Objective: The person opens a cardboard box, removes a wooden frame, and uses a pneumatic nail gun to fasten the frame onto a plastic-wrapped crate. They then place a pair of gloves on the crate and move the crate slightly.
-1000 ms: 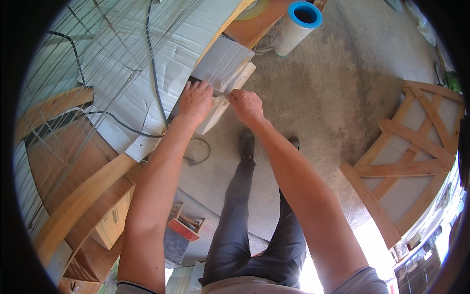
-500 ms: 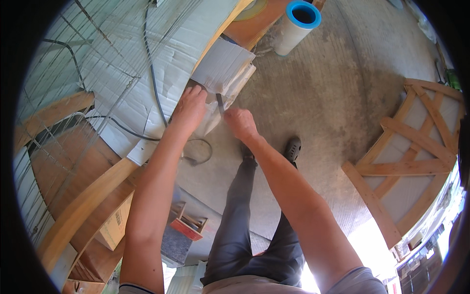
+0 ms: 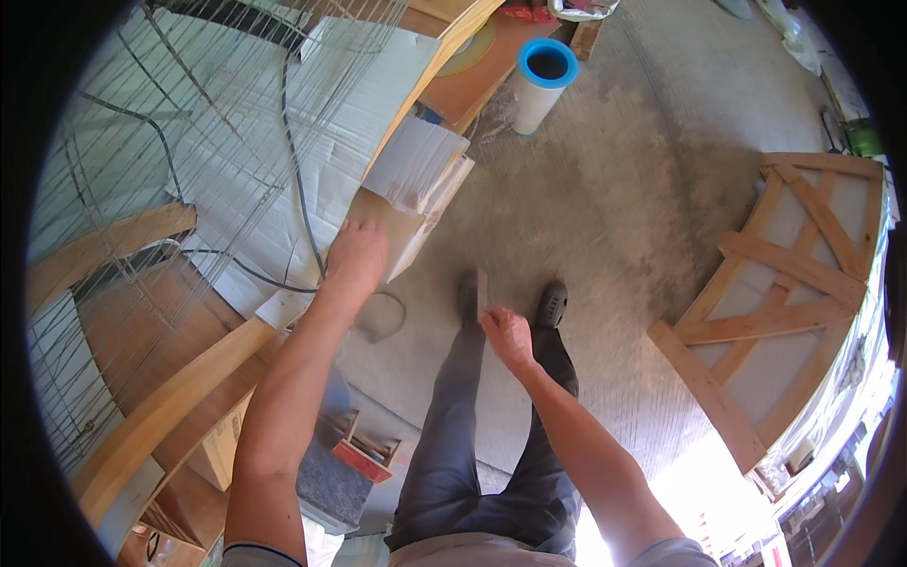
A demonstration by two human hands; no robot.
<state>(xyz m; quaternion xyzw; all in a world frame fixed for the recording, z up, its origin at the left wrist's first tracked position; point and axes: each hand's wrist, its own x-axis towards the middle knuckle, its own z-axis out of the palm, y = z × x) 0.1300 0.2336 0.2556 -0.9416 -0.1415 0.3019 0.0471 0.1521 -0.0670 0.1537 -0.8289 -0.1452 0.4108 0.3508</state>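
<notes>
A brown cardboard box with a grey-white flap on top lies at the wooden table's edge. My left hand is on the near end of this box, its fingers bent and closed on the cardboard; the fingertips are partly hidden. My right hand is closed around the lower end of a thin flat blade and holds it upright over my legs, apart from the box. The blade's exact kind cannot be made out.
A white roll with a blue rim stands beyond the box. Wires and a dark cable cross the white sheeting at left. A wooden crate frame is at right; a red tray sits low near my left leg.
My right hand has drawn back from the box, toward me and to the right, with the blade in it. My left hand has shifted slightly nearer and now lies on the box.
</notes>
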